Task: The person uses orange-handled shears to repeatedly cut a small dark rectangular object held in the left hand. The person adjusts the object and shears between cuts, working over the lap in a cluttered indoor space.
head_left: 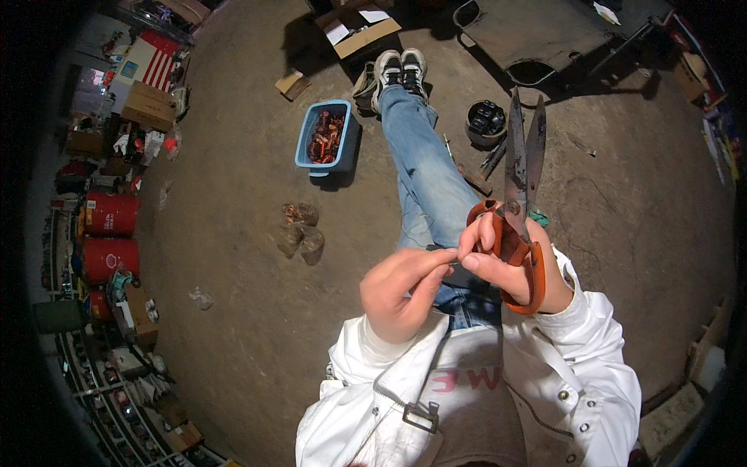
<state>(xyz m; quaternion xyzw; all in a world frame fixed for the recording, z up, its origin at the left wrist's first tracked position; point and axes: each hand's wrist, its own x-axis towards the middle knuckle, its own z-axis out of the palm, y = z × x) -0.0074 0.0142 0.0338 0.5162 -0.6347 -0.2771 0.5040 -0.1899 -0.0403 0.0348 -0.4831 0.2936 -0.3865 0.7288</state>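
Observation:
Large worn scissors [515,175] with orange handles hang on my right hand [506,261], their rusty blades pointing away from me and slightly parted. The handle loops sit around this hand, while its thumb and fingertips pinch together. My left hand [405,289] is closed in a pinch too, its fingertips meeting those of the right. Something thin and dark shows between the two hands, too small to name. Both hands are held above my lap, over my blue jeans [424,148].
A blue plastic basket [300,138] of reddish-brown pieces stands left of my legs, with several small filled bags [302,233] nearer me. To the right are a round dark container [484,140] and a hammer [475,180]. An open cardboard box [366,40] lies ahead; red drums [110,259] line the left.

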